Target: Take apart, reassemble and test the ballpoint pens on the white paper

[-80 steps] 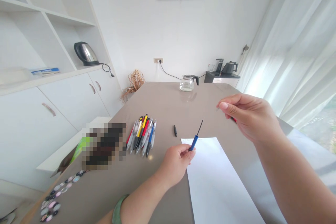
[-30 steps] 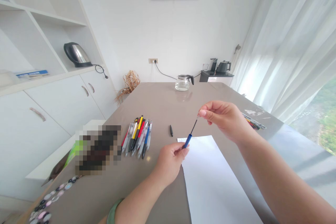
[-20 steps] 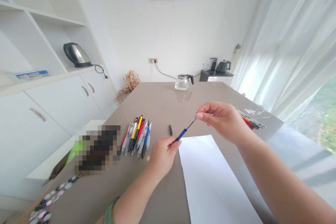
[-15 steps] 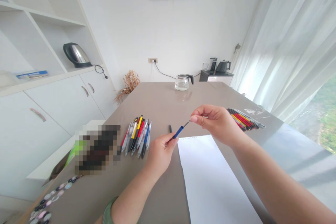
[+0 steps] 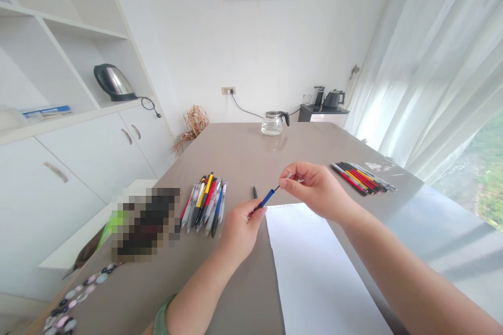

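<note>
My left hand [image 5: 240, 227] is closed round a blue pen barrel [image 5: 266, 198], which tilts up to the right. A thin dark refill [image 5: 276, 188] sticks out of the barrel's upper end. My right hand [image 5: 308, 186] pinches the refill's far end between thumb and forefinger, and a small silvery piece [image 5: 289, 175] shows at those fingertips; I cannot tell exactly what it is. Just beyond my left hand, a short black pen part [image 5: 255, 192] lies on the table. A white sheet of paper [image 5: 318, 267] lies below both hands.
Several assorted pens [image 5: 206, 204] lie in a pile to the left. Another group of pens [image 5: 363, 178] lies side by side at the right. A glass pot [image 5: 272, 124] stands at the table's far end. A bead string [image 5: 73, 293] lies at the near left edge.
My right hand has moved slightly left and down, closer to the blue barrel. Less of the refill shows between barrel and fingers. My left hand has stayed in place.
</note>
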A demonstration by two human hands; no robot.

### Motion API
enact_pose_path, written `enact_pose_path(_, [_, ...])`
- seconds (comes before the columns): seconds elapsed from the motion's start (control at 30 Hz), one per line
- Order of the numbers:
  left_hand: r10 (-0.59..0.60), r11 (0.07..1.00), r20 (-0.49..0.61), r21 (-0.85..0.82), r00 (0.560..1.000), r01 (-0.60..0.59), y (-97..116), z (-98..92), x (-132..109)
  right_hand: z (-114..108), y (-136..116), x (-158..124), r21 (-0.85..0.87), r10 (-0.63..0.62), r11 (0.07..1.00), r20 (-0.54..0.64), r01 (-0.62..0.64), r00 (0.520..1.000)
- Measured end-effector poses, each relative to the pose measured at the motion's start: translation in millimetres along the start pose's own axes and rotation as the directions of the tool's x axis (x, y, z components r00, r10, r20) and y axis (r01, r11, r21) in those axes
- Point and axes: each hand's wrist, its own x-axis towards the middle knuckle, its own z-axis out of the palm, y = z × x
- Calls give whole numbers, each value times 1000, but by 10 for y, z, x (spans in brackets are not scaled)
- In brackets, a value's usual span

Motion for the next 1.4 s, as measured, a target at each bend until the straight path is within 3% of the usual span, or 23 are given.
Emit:
enact_pose_path(0.4, [-18,999,30,-43,999,19,28,3,-12,75,55,5,62,12,998,126,-20,992])
enact_pose_path(0.57, [-86,985,-44,-154,995,78,-45,13,19,4,112,21,-19,85,996,161,-83,983])
enact_pose_path(0.73, [-119,973,-127,-213,985,90,-50,-60,59,-21,355,181,-138,175,978,133,-156,976])
enact_pose_path(1.0, [-130,964,-226,-258,965,69,-62,-173,98,353,629,679,-546,351,814,191,-198,917])
enact_pose_path(1.23, [-107,968,-209,-247,972,53,-65,-167,91,817,760,887,-648,463,720,185,-246,867])
enact_pose_path(1.4, [-110,965,-193,-256,975,58,-83,-160,102,829,825,926,-561,535,762,266,-322,802])
